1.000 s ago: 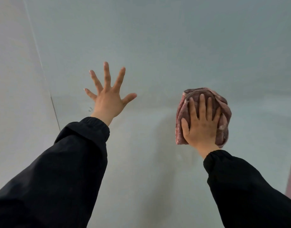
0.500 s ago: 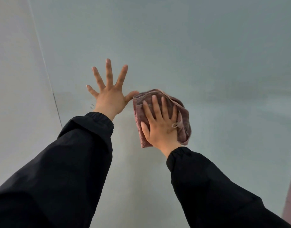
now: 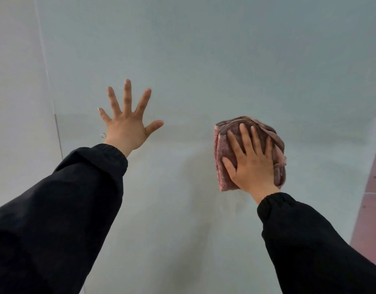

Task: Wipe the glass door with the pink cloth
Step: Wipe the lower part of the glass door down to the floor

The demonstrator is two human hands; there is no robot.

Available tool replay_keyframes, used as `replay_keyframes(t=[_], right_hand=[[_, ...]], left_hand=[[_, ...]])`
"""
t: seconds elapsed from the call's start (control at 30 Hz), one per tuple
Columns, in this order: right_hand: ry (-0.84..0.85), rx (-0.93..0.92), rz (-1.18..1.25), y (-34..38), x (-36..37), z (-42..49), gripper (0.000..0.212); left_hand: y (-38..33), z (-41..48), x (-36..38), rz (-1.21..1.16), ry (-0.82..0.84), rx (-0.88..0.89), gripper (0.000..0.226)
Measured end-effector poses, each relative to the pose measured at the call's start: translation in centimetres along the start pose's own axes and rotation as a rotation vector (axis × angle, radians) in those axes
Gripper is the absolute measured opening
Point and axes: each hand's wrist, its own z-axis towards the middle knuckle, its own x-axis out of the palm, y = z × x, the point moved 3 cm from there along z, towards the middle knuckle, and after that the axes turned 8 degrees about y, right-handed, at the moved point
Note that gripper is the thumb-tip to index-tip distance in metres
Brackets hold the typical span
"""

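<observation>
A frosted glass door fills the view. My right hand lies flat on a folded pink cloth and presses it against the glass at the right of centre, fingers straight and pointing up. My left hand is spread wide with straight fingers and its palm on the glass, to the left of the cloth and a little higher. Both arms wear black sleeves.
The door's left edge runs as a thin vertical seam beside a pale panel. A small round fitting sits by my left wrist. A pink strip shows past the glass at the far right.
My right hand slid the cloth left until it was beside my left thumb, then back right to where it is now. My left hand stayed spread on the glass.
</observation>
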Motion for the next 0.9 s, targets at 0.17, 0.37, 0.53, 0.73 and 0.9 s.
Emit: replay_keyframes(t=[0.17,0.37,0.53,0.73,0.9], right_hand=[[-0.02,0.037,0.013,0.5,0.9,0.2,0.07],[-0.022,0.06,-0.001,1.0,1.0,-0.1,0.072],[-0.038,0.034,-0.017,0.9,0.6,0.1,0.071],[-0.058,0.063,-0.025,0.9,1.3,0.5,0.073],[-0.079,0.064,-0.038,0.8,1.1,0.3,0.071]], left_hand=[[-0.2,-0.3,0.4,-0.036,0.002,-0.02,0.082],[-1.6,-1.5,1.3,-0.134,-0.058,-0.024,0.082],[-6.2,-2.9,2.5,-0.059,-0.182,0.173,0.071],[-13.5,-4.2,2.5,-0.152,-0.441,0.432,0.05],[-15.3,-5.7,5.0,-0.138,-0.534,0.526,0.054]])
